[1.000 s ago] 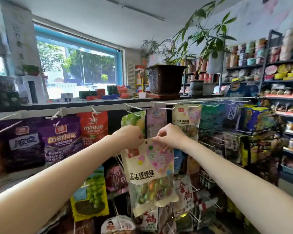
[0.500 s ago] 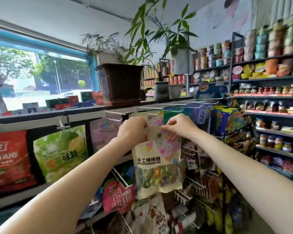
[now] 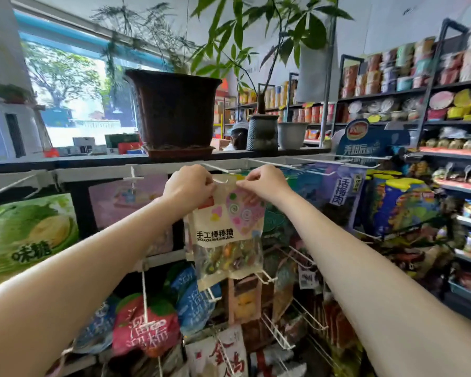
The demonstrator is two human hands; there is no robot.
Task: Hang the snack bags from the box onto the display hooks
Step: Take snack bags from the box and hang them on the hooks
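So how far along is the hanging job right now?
Done: many bags already hang on the rack, such as the green candy bag. In hand: the left hand and right hand hold the lollipop bag by its top at a white hook; whether it is threaded is unclear. The box is out of view, so what remains is unknown.
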